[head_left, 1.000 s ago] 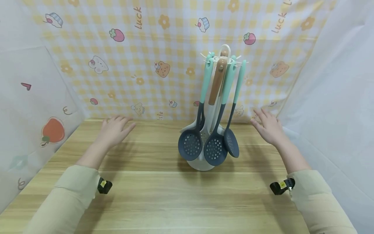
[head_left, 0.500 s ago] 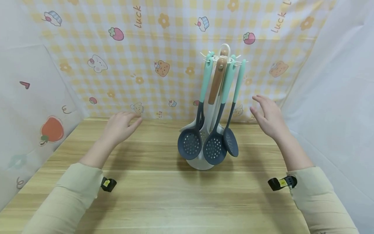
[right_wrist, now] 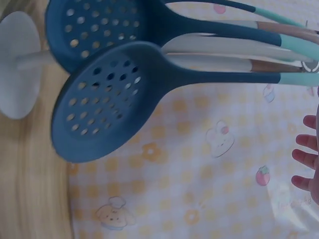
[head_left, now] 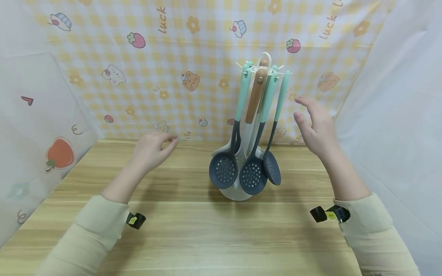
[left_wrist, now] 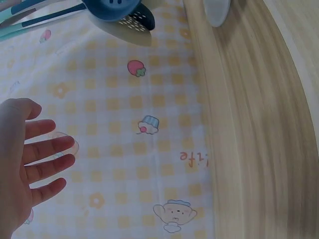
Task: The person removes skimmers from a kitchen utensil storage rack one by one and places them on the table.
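A white utensil stand [head_left: 236, 194] stands upright toward the back of the table, hung with several kitchen utensils. Dark skimmers with mint handles hang at its front: a left one [head_left: 223, 170], a middle one [head_left: 253, 176] and a right one [head_left: 272, 168]. A brown-handled utensil [head_left: 256, 96] hangs among them. My left hand [head_left: 153, 149] is held left of the stand, fingers relaxed and nothing in them. To the right my right hand [head_left: 317, 130] is raised with thumb and fingers apart, nearest the right skimmer's mint handle [head_left: 282, 96], and touches nothing.
A wooden table [head_left: 207, 237] lies under the stand. Behind it hangs a yellow checked cloth [head_left: 207, 107] with printed figures. White sheets close off the left side [head_left: 27, 134] and the right side [head_left: 397, 115]. Each wrist carries a small black camera.
My right hand has risen at the right of the stand, its fingers moving toward the handles' height. My left hand has moved rightward, closer to the stand. The utensils hang as before.
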`<state>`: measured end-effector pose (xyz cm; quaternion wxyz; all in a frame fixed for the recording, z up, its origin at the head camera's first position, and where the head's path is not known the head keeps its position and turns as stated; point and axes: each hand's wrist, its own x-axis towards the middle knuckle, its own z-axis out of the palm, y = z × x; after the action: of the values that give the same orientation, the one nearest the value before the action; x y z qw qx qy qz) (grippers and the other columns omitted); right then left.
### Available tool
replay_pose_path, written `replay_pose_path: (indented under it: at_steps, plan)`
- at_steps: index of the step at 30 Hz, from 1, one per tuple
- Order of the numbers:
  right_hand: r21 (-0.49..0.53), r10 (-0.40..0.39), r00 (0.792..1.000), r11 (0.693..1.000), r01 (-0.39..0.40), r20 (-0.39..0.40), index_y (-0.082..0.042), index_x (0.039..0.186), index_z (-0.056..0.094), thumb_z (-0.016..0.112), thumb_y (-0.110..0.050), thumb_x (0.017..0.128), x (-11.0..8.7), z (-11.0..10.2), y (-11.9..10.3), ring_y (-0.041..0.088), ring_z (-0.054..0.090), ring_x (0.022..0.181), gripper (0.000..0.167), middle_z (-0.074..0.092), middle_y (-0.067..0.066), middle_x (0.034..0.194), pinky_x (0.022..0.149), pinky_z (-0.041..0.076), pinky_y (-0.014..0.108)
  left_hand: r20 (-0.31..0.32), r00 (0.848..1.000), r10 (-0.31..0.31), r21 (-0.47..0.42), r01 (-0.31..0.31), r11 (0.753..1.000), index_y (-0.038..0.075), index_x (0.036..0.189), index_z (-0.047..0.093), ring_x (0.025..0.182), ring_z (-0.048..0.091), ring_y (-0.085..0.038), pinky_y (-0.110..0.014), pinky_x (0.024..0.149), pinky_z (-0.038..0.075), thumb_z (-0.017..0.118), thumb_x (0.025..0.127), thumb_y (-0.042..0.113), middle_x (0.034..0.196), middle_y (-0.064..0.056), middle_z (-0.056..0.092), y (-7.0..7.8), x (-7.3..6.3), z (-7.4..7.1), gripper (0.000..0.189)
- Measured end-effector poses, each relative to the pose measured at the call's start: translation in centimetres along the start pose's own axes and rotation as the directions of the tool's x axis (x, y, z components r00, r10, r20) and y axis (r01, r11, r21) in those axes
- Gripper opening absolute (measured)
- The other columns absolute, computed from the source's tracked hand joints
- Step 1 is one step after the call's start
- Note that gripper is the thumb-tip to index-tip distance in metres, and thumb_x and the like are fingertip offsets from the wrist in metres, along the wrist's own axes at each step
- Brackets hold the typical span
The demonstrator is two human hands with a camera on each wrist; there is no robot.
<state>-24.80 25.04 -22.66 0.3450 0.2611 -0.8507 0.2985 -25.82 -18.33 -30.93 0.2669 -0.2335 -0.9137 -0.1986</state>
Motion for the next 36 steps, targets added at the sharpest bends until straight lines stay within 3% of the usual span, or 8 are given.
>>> replay_pose_path:
  at_steps: [4, 9, 12, 18, 24, 30, 36]
  plan:
    - [0.024, -0.071, 0.994, 0.997, 0.073, -0.082, -0.001, 0.134, 0.05, 0.043, -0.05, 0.099, 1.1, -0.1, -1.0, 0.031, 0.04, 0.129, 0.06, 0.051, 0.015, 0.135, 0.108, 0.026, 0.046, -0.018, 1.0, 0.007, -0.023, -0.007, 1.0, 0.006, 0.11, 0.069, 0.073, 0.061, -0.025, -0.045, 0.076, 0.049, 0.057, 0.097, 0.027, 0.096, -0.009, 0.071, 0.7, 0.1, 0.1, 0.028]
    - [0.062, -0.104, 0.979, 0.991, 0.116, -0.173, -0.005, 0.136, 0.05, 0.044, -0.056, 0.096, 2.2, 0.0, -2.3, 0.03, 0.047, 0.122, 0.065, 0.054, 0.01, 0.133, 0.104, 0.031, 0.044, 0.023, 0.999, -0.027, -0.077, 0.029, 0.997, 0.007, 0.12, 0.065, 0.059, 0.05, -0.019, -0.049, 0.083, 0.046, 0.055, 0.098, 0.028, 0.102, -0.009, 0.07, 1.8, 0.2, 0.2, 0.032]
    - [0.089, -0.087, 0.977, 0.99, 0.106, -0.193, -0.009, 0.137, 0.05, 0.047, -0.053, 0.096, 2.9, -0.1, -3.2, 0.026, 0.048, 0.122, 0.061, 0.053, 0.005, 0.135, 0.104, 0.033, 0.041, 0.042, 0.998, -0.043, -0.121, 0.048, 0.991, 0.007, 0.124, 0.062, 0.067, 0.057, -0.021, -0.049, 0.085, 0.046, 0.055, 0.098, 0.027, 0.105, -0.009, 0.069, 2.5, 0.3, 0.5, 0.033]
    - [0.136, -0.031, 0.984, 0.989, 0.056, -0.178, -0.014, 0.138, 0.049, 0.049, -0.044, 0.096, 4.1, -0.1, -4.5, 0.017, 0.047, 0.124, 0.052, 0.05, 0.0, 0.138, 0.105, 0.032, 0.033, 0.05, 0.999, -0.022, -0.201, 0.032, 0.979, 0.008, 0.128, 0.059, 0.104, 0.059, -0.029, -0.049, 0.092, 0.044, 0.056, 0.097, 0.026, 0.106, -0.008, 0.068, 3.9, 0.5, 1.1, 0.036]
    - [0.199, 0.029, 0.987, 0.98, 0.002, -0.157, -0.014, 0.139, 0.048, 0.05, -0.033, 0.095, 5.2, 0.0, -5.4, 0.013, 0.045, 0.125, 0.048, 0.048, 0.0, 0.141, 0.105, 0.031, 0.033, 0.06, 0.998, -0.015, -0.269, 0.03, 0.963, 0.009, 0.131, 0.056, 0.106, 0.059, -0.027, -0.047, 0.087, 0.048, 0.057, 0.097, 0.025, 0.113, -0.009, 0.066, 5.3, 0.9, 1.7, 0.038]
    - [0.28, 0.132, 0.987, 0.955, -0.102, -0.088, -0.022, 0.14, 0.048, 0.05, -0.031, 0.097, 6.4, -0.3, -6.3, 0.015, 0.043, 0.128, 0.044, 0.044, -0.006, 0.143, 0.104, 0.034, 0.038, 0.059, 0.998, -0.004, -0.349, 0.025, 0.937, 0.01, 0.134, 0.054, 0.108, 0.057, -0.024, -0.045, 0.088, 0.048, 0.057, 0.097, 0.026, 0.118, -0.008, 0.064, 6.4, 1.1, 2.3, 0.04]
    - [0.314, 0.14, 0.989, 0.942, -0.116, -0.054, -0.021, 0.139, 0.05, 0.051, -0.028, 0.098, 7.3, -0.2, -6.4, 0.012, 0.04, 0.13, 0.042, 0.044, -0.008, 0.143, 0.106, 0.032, 0.034, 0.092, 0.996, -0.019, -0.435, 0.057, 0.898, 0.012, 0.135, 0.052, 0.111, 0.056, -0.02, -0.043, 0.086, 0.049, 0.056, 0.098, 0.027, 0.122, -0.005, 0.062, 7.1, 1.1, 2.9, 0.041]
